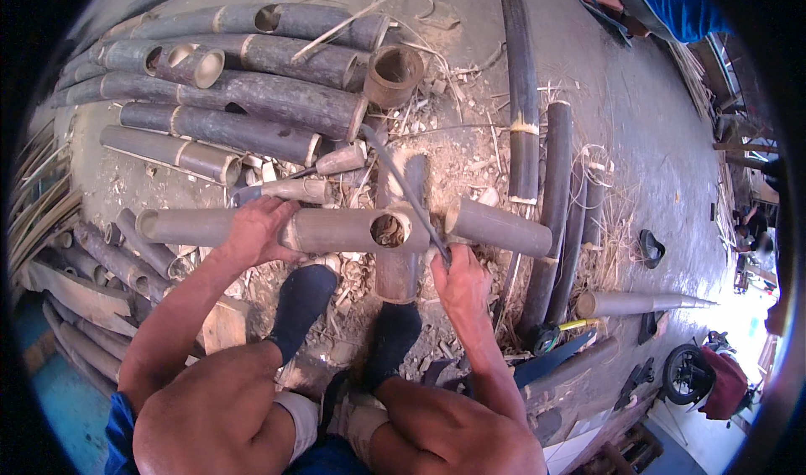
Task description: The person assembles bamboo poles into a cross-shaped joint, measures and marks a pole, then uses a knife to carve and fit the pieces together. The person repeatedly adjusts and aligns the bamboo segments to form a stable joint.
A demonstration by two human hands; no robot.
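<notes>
A grey-brown bamboo pole (334,230) lies crosswise in front of me, with a round hole (389,230) cut near its right end. My left hand (262,230) is closed over the pole around its pale joint. Under the pole's right part is a darker bamboo piece (398,275), pointing away from me. My right hand (461,280) grips the near end of a long, narrow dark metal tool (405,183). The tool slants away to the left, passing just beside the pole's right end; whether it touches cannot be told. A short bamboo section (501,227) lies just right of it.
Several dark bamboo poles (277,97) lie at the far left, more (550,215) at the right. A hollow bamboo ring (393,75) stands beyond the pole. Chips and shavings cover the floor around my socked feet. A tape measure (546,337) lies right; another person is far right.
</notes>
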